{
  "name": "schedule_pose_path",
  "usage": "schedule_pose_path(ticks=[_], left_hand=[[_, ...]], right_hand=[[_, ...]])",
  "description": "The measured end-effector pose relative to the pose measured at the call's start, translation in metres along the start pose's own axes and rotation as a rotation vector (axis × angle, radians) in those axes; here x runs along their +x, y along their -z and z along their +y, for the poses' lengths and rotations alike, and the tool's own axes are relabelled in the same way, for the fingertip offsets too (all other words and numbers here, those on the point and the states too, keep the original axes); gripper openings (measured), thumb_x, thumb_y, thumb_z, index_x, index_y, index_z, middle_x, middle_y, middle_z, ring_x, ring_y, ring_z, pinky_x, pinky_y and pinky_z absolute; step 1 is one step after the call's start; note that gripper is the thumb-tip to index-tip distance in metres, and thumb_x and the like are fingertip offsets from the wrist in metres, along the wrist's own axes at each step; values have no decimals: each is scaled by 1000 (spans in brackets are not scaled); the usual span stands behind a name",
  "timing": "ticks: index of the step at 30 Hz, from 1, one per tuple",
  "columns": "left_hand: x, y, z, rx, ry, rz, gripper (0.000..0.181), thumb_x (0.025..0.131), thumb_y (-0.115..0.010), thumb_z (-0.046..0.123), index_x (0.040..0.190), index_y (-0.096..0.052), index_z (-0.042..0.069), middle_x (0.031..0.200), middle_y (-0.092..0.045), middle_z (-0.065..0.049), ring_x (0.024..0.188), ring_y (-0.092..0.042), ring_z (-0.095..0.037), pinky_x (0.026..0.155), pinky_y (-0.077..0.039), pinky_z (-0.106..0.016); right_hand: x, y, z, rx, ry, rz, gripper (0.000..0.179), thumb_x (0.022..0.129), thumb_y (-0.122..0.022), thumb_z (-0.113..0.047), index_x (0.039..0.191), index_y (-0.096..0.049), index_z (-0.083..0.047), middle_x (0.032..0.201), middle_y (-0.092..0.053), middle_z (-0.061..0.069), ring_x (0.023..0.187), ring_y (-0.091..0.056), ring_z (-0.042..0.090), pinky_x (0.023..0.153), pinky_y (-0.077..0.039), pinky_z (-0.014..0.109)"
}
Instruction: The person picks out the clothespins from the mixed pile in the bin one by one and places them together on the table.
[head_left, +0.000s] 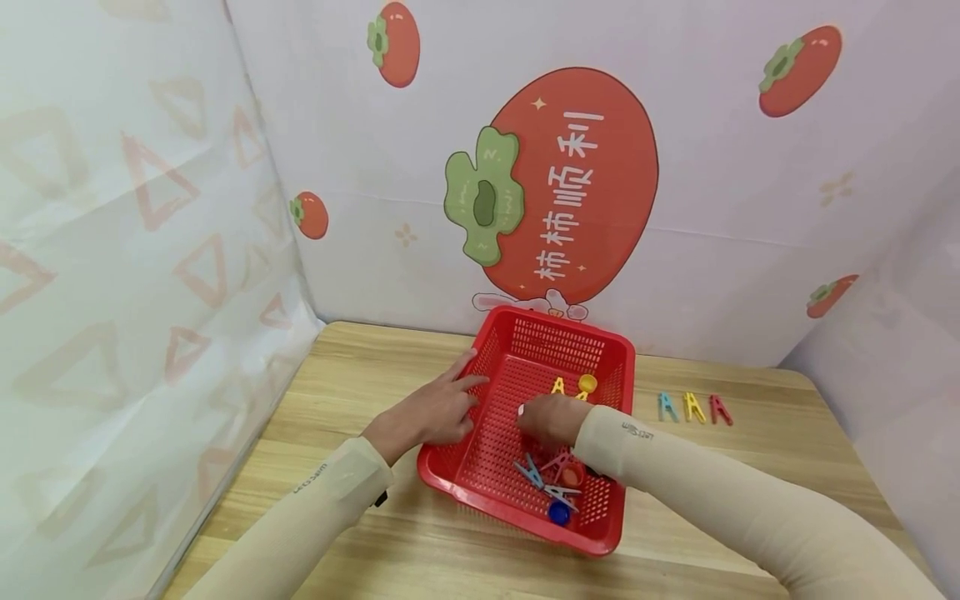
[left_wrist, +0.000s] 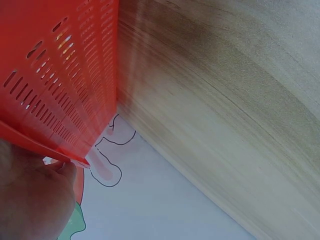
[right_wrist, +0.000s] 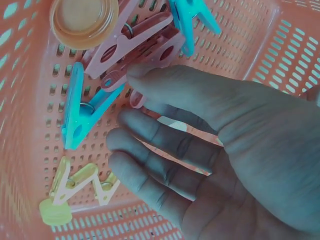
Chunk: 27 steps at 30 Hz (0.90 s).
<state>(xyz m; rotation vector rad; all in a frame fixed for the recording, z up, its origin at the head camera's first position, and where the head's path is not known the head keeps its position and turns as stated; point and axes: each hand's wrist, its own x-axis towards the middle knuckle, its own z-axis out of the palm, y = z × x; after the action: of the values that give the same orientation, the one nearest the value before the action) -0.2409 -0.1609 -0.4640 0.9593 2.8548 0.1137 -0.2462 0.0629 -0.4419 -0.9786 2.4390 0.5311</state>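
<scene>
A red plastic basket with slotted walls stands on the table. My left hand grips its left rim, fingers reaching over the edge; the left wrist view shows this hand against the rim from outside. Inside the basket, my right hand pinches a red clothespin between thumb and forefinger, the other fingers extended. Around it lie a blue clothespin, another blue clothespin, yellow clothespins, an orange-red cap, a blue cap and a yellow cap.
Right of the basket, a blue clothespin, a yellow clothespin and a red clothespin lie in a row on the wooden table. A fruit-printed backdrop rises behind the table, with cloth walls at both sides.
</scene>
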Motion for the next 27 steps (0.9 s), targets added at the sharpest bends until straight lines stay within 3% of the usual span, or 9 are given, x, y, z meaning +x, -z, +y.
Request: schedule_pose_path(ticks=[7,27], left_hand=[[0,-2,-2,3,-15,3,29,96,-70,17,121,-82,7,167,-53,-7,171,-11,-27,141,-15,-45],[0,-1,-1,-17,-1,9,29,95,-72,16,119,-83,7,167,-53,-6,171,-9,-28,140,-20,-45]], right_hand=[[5,-2,6,49,-16,-4,16,95,-83,-23,110,-77,-25,107,-79,-3,102,-76,19,106,-64,45],[7,-1,-8,19,-54,3,9,96,-82,-15,103,-79,-17,94,-76,0,81,-68,16,94,-68,38]])
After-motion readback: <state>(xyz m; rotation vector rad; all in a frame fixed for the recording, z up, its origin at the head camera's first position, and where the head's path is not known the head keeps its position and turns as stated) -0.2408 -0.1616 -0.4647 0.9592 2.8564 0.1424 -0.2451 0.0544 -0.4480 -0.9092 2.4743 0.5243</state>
